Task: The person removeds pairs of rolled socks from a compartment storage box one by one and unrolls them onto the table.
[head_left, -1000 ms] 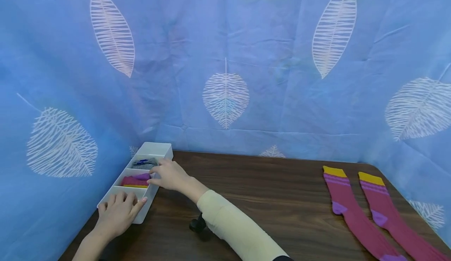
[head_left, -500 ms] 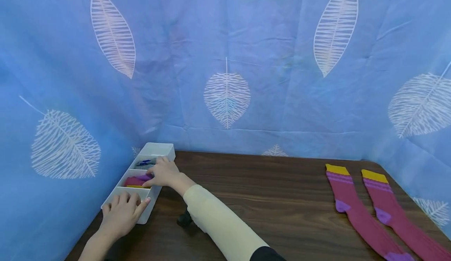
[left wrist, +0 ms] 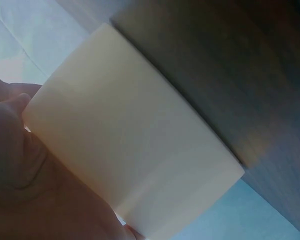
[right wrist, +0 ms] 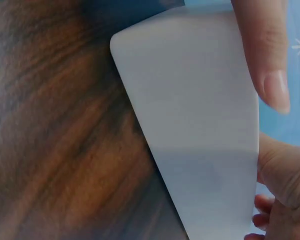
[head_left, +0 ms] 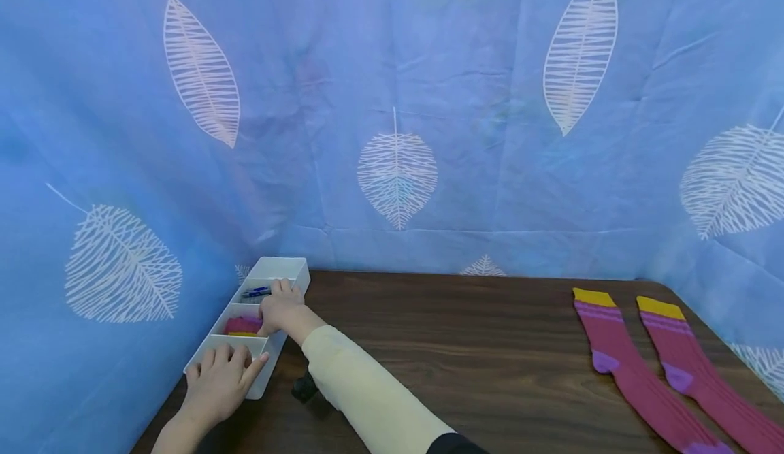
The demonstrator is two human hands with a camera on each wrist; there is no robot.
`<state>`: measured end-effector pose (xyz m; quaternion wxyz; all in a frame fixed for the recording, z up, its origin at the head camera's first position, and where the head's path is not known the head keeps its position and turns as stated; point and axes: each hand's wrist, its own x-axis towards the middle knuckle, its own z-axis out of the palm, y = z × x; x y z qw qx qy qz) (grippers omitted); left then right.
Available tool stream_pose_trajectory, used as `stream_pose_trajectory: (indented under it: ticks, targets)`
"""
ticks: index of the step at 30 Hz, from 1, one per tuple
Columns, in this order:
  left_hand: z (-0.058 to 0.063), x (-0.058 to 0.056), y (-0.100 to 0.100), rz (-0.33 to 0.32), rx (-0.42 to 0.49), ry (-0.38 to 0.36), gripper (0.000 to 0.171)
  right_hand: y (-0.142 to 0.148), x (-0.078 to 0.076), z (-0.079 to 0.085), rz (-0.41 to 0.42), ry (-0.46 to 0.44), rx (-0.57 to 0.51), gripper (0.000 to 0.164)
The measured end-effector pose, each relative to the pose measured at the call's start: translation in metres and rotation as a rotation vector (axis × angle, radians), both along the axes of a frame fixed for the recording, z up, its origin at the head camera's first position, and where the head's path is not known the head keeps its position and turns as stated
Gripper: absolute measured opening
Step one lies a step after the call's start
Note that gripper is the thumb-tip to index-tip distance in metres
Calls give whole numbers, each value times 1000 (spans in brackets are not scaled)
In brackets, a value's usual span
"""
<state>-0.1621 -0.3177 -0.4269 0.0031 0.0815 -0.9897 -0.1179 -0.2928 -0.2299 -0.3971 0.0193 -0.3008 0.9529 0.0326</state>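
Observation:
A white divided organizer box (head_left: 273, 371) stands at the table's left edge. My left hand (head_left: 219, 380) grips its near end, fingers spread over the front compartment and thumb on the right rim. In the left wrist view the end wall (left wrist: 135, 130) faces the camera. Across the right rim lies my right hand (head_left: 284, 311), its fingertips partly hidden at the middle compartments. Its thumb looks straight in the right wrist view (right wrist: 265, 55). One compartment holds a folded magenta sock (head_left: 241, 325) with purple and yellow. Behind it is grey cloth with dark blue marks (head_left: 256, 293), partly covered.
Two long magenta socks, a left one (head_left: 615, 352) and a right one (head_left: 680, 355), lie flat on the right side of the brown wooden table (head_left: 465, 359). A blue leaf-print curtain (head_left: 294, 154) surrounds the table. A small black object (head_left: 304, 387) shows under the right forearm.
My right hand has shifted slightly left and farther over the box's rim, covering more of the grey cloth. The left hand keeps its place on the box. The view has turned a little.

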Motion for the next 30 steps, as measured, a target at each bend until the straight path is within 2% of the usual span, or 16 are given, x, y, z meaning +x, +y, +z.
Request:
stream_pose_trajectory:
  ticks: [5, 13, 18, 25, 30]
  targets:
    - [1, 0, -1, -1, -7, 11, 54, -3, 0, 0, -30, -18, -16, 28]
    - [3, 1, 0, 13, -1, -12, 54, 2, 2, -10, -40, -21, -144, 19]
    - [4, 0, 1, 16, -4, -12, 57, 6, 3, -12, -50, -5, -215, 21]
    - [4, -2, 2, 26, 0, -16, 57, 13, 1, -16, -15, 39, -288, 35]
    - [2, 0, 3, 29, 0, -21, 56, 18, 1, -22, 25, 61, -352, 35]
